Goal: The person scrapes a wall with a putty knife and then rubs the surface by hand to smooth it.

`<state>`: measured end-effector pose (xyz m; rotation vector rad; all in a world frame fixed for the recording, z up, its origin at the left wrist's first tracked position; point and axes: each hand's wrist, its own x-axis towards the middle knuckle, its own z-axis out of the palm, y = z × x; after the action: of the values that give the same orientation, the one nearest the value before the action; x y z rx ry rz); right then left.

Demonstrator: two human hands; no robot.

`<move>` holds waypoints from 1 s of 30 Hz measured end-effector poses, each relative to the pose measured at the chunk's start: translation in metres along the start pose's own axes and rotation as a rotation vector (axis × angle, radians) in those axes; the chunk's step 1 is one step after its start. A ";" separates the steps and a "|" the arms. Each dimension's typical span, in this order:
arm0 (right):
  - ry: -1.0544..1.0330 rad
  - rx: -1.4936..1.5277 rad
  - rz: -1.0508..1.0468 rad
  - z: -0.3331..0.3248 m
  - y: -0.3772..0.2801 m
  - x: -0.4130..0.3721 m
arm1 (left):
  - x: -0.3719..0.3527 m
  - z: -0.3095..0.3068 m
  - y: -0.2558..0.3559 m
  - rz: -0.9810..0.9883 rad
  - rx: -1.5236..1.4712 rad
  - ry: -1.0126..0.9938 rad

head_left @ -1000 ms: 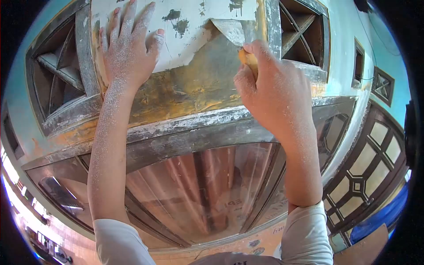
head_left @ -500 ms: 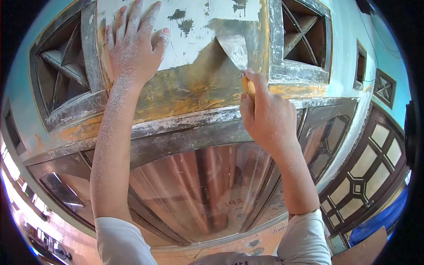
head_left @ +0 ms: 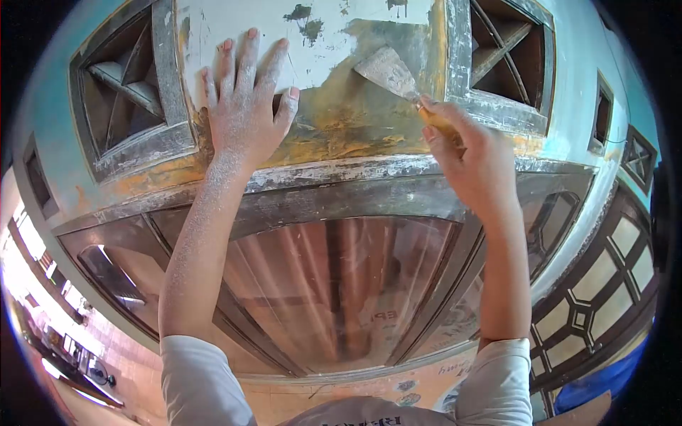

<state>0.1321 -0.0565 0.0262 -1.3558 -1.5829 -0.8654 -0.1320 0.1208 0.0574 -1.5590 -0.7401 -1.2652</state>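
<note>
My right hand grips the wooden handle of a scraper. Its broad metal blade points up and left, over the bare brownish part of a wall panel. White paint with a ragged edge still covers the panel's upper left, with a few dark patches in it. My left hand, dusted with pale flakes up the forearm, lies with fingers spread against the panel, its fingertips on the white paint.
Vent openings with crossed bars, one at the left and one at the right, flank the panel. Below runs a wooden ledge with worn paint, above a glass window. A panelled door stands at the far right.
The scraper blade has tilted further left, and my right hand has shifted right and slightly down in view. My left hand appears lower and further right; the whole view has shifted too.
</note>
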 end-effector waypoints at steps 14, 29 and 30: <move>-0.133 -0.186 -0.084 -0.018 -0.007 0.028 | 0.013 -0.003 -0.034 0.078 0.056 -0.060; -0.131 -0.123 -0.104 -0.018 -0.007 0.029 | 0.010 0.002 -0.037 -0.037 0.067 0.054; -0.058 -0.155 -0.173 -0.016 -0.005 0.029 | 0.007 0.000 -0.032 -0.051 0.072 0.042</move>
<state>0.1280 -0.0602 0.0587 -1.3765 -1.7262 -1.0812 -0.1588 0.1313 0.0734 -1.4598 -0.7949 -1.2910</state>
